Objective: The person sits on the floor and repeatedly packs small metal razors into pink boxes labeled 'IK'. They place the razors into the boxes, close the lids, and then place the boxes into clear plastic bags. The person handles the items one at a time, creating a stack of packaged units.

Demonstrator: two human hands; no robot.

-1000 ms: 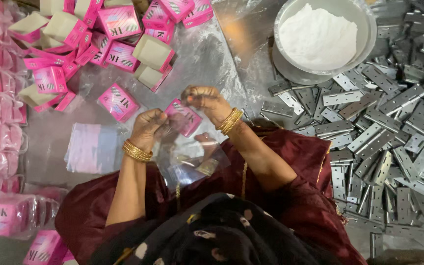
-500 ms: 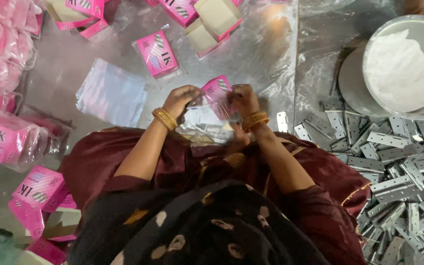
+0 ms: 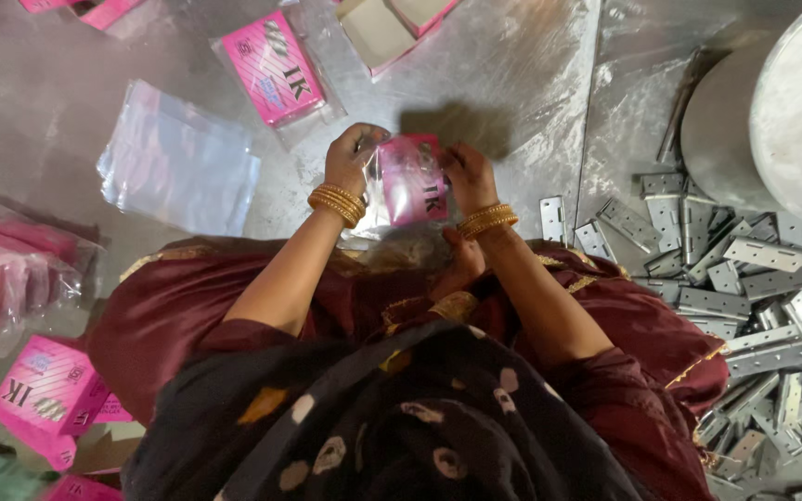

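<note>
Both my hands hold one small pink box (image 3: 417, 181) that sits inside a clear plastic bag (image 3: 378, 209), above my lap. My left hand (image 3: 353, 158) grips the bag's left upper edge. My right hand (image 3: 467, 174) pinches the box's right side. Gold bangles ring both wrists. My dark red clothing and a black patterned cloth fill the lower part of the view.
A stack of clear bags (image 3: 178, 162) lies at the left, a bagged pink box (image 3: 276, 67) beyond it, and an open box (image 3: 384, 28) at the top. More pink boxes (image 3: 44, 394) sit at the lower left. Several metal hinges (image 3: 744, 278) pile at the right, below a round metal bowl of white powder (image 3: 791, 102).
The view has shifted, so the floor items slid up and left in frame. My hands stay together on the pink box in its bag, with the box now more upright.
</note>
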